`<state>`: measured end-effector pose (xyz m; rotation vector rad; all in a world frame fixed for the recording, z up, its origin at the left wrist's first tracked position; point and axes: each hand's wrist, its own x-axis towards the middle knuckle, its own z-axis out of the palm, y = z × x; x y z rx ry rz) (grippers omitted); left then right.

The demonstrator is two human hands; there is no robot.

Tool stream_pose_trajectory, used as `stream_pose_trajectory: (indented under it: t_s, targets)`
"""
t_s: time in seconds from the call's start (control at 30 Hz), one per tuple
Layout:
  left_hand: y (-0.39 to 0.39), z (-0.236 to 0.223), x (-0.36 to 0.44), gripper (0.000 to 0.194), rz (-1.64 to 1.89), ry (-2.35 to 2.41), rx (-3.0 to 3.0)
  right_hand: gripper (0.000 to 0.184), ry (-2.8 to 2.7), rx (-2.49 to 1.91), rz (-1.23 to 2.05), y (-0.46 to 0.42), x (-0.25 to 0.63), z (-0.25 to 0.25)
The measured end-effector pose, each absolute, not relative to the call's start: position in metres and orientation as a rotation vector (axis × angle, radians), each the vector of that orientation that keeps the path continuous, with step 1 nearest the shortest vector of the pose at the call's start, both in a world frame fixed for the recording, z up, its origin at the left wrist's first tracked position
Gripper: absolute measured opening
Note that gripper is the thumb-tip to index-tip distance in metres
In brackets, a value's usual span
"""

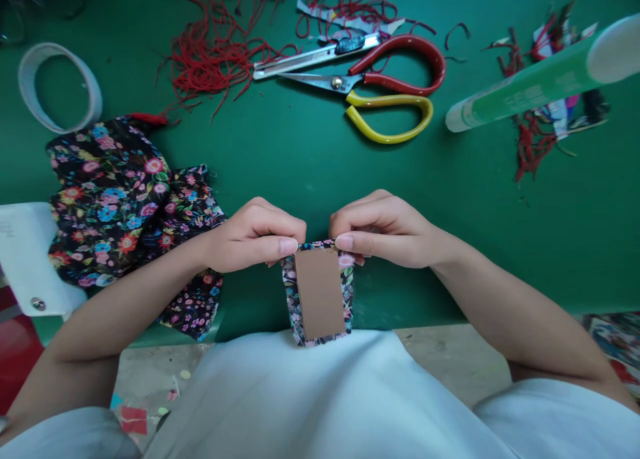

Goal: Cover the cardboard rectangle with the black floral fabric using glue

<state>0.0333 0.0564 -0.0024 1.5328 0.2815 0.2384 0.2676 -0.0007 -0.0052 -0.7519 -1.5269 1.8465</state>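
A small rectangle of brown cardboard (321,295) lies on a slightly larger piece of floral fabric (347,292), whose dark flowered edge shows around it. Along the top, the fabric is folded over the cardboard's edge. My left hand (257,235) pinches the top left corner between thumb and curled fingers. At the top right corner, my right hand (383,229) grips the same fold with its thumb on top. The lower end of the piece hangs by my shirt at the table edge.
Red-and-yellow-handled scissors (390,89) and a utility knife (320,55) lie ahead, beside tangled red cord (210,59). More floral cloth (115,199), a tape roll (60,89) and a white object (30,259) are left. A green-and-white tube (530,85) stands right, near scraps (535,145).
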Motion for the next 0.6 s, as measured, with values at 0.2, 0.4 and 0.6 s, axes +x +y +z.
stream_pose_trajectory:
  t_s: [0.2, 0.4, 0.6]
  targets:
    - [0.057, 0.002, 0.039, 0.044, 0.215, 0.331, 1.656, 0.035, -1.499, -0.802, 1.843, -0.003, 0.263, -0.006]
    - [0.053, 0.001, 0.038, 0.042, 0.293, 0.484, 1.548, 0.050, -1.176, -0.899, 1.889, -0.007, 0.264, -0.008]
    - [0.047, -0.010, 0.033, 0.040, 0.435, 0.652, 1.333, 0.032, -1.423, -0.953, 1.977, -0.002, 0.281, 0.001]
